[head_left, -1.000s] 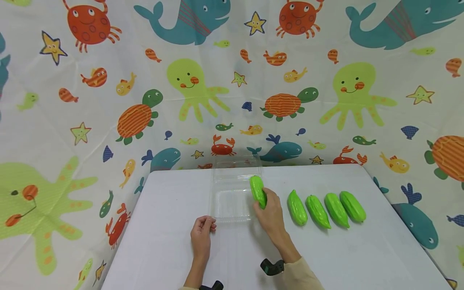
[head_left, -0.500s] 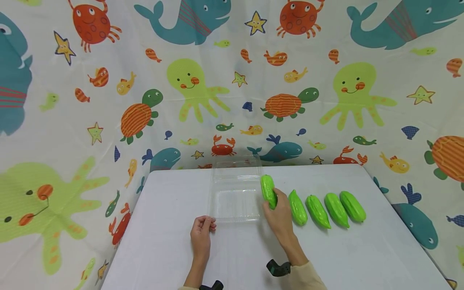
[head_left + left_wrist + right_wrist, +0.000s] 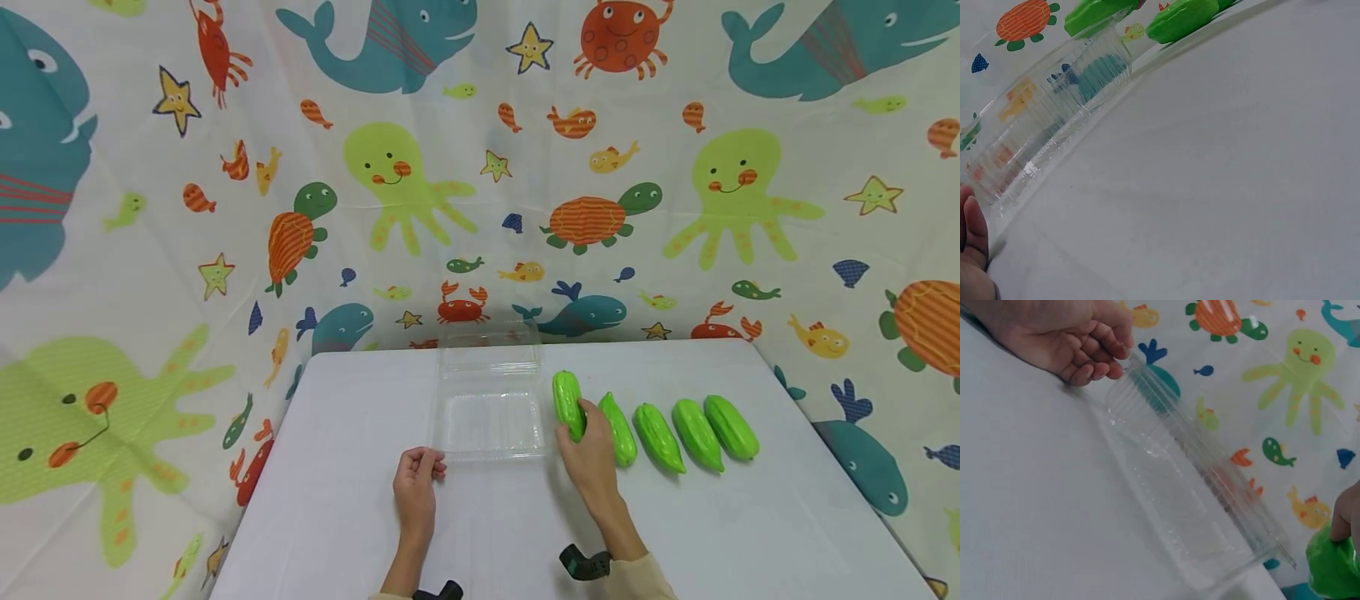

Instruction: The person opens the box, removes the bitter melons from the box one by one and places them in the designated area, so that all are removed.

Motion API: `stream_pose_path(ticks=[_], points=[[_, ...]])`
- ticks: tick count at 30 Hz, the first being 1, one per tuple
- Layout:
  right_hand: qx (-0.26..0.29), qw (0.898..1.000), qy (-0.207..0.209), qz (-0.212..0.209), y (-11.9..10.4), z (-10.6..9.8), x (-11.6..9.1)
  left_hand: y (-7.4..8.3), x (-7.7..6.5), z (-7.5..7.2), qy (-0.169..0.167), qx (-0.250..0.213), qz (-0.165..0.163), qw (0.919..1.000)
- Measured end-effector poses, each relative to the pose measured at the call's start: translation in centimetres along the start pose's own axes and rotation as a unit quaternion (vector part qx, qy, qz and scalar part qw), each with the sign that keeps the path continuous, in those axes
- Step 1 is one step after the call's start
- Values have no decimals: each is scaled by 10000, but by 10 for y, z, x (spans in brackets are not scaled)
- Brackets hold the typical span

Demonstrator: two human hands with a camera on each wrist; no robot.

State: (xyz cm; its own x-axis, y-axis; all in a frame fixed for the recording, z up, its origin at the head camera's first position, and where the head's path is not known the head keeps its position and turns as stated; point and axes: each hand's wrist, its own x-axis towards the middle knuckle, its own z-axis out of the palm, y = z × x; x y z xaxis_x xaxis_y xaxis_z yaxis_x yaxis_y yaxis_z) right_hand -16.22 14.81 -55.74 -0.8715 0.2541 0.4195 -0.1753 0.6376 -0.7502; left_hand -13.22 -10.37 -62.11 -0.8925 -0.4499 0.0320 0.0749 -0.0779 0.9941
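Note:
A bright green, ridged bitter melon [image 3: 567, 404] is gripped from its near right side by my right hand [image 3: 590, 447], thumb and fingers round its lower half. It stands just right of the clear plastic box [image 3: 491, 457], whose lid [image 3: 489, 335] is folded back at the far side. My left hand [image 3: 417, 483] pinches the box's near left corner with thumb and forefinger; the right wrist view shows the other fingers curled under. In that view the right hand [image 3: 1349, 515] and melon [image 3: 1333, 565] appear only at the right edge.
Several more bitter melons lie in a slanted row to the right, the nearest melon [image 3: 618, 433] right beside my right hand. A white table [image 3: 337, 517] bears everything. Behind it hangs a cloth [image 3: 480, 200] printed with sea animals.
My right hand has carried the bitter melon rightward from over the box's right edge to beside the row of melons. The left hand has stayed at the box corner.

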Motion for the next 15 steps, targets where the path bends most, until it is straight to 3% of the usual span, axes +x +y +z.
stream_pose_path(ticks=[5,15], points=[[-167,9998,-67,77,5,2,-1,-4,6,0,64,-62,59,9999],[-257,9991,-273,195,16,6,-6,5,12,0,-36,-135,-113,9998]])
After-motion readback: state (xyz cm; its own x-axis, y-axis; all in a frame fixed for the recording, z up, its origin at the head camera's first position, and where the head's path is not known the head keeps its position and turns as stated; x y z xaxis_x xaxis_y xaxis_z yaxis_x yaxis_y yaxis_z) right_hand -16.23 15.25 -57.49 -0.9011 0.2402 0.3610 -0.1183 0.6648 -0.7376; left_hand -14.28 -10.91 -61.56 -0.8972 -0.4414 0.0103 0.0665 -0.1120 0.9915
